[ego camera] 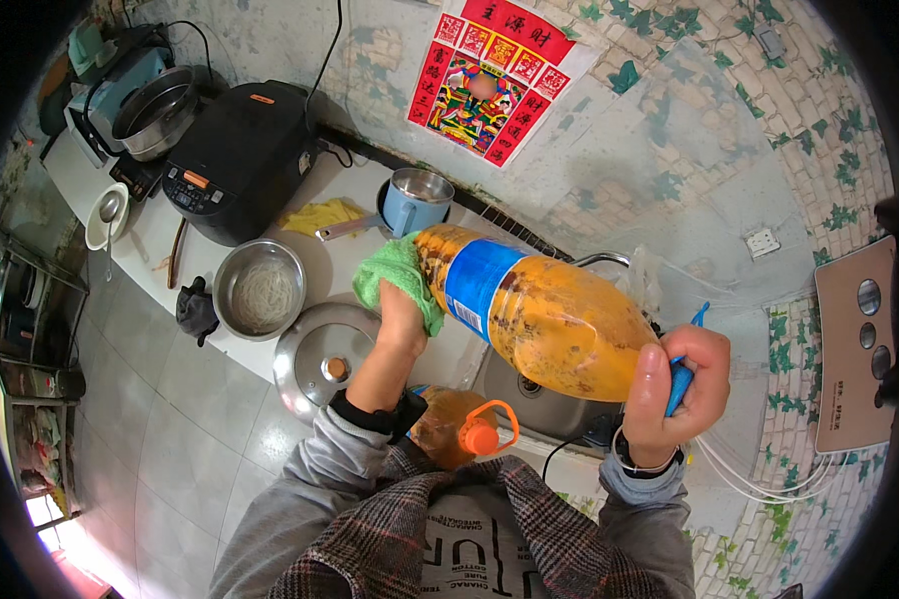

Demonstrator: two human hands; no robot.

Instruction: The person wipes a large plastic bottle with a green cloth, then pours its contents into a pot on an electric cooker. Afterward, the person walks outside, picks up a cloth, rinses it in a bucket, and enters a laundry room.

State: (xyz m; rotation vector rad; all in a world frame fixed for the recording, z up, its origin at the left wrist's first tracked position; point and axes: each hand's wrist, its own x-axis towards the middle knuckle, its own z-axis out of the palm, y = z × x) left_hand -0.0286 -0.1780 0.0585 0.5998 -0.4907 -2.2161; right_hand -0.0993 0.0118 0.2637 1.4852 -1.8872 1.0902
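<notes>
A large plastic bottle [569, 322] with orange-brown soiling and a blue label lies tilted in the air between my hands, over the sink [524, 385]. My right hand [682, 389] is closed around its neck end, where a blue cap or handle shows. My left hand [401, 311] presses a green cloth [389, 273] against the bottle's base; the cloth hides most of its fingers. Close to my body, below the left wrist, stands a second bottle [442, 419] with an orange cap and ring handle. A steel pot lid [307, 352] lies beside my left forearm.
On the white counter [330, 273] are a steel bowl of noodles [262, 292], a black rice cooker [240, 157], a blue pot [416, 202], a yellow cloth [322, 217] and a white bowl with a spoon [107, 217]. A faucet [603, 258] rises behind the sink.
</notes>
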